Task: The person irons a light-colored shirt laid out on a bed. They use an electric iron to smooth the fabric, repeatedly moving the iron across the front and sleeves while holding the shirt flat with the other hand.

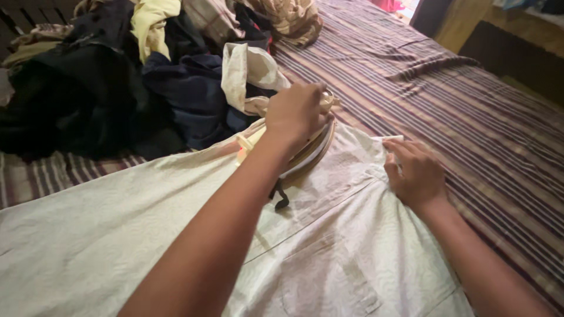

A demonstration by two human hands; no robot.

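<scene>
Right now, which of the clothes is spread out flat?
The pale cream shirt under both hands; the other clothes lie crumpled in a heap behind it.

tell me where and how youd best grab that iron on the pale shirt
Probably by its top handle, from above. The iron sits flat, soleplate down on the pale shirt, so only the handle faces up. The left hand already wraps it that way, while the right hand pins the shirt's edge. Its cord trails at the rear, so avoid that end.

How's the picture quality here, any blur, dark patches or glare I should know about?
Head view: soft overall, left hand and iron slightly motion-blurred; the clothes pile sinks into shadow; daylight blows out the top right corner; the pale shirt is evenly lit, no glare.
</scene>
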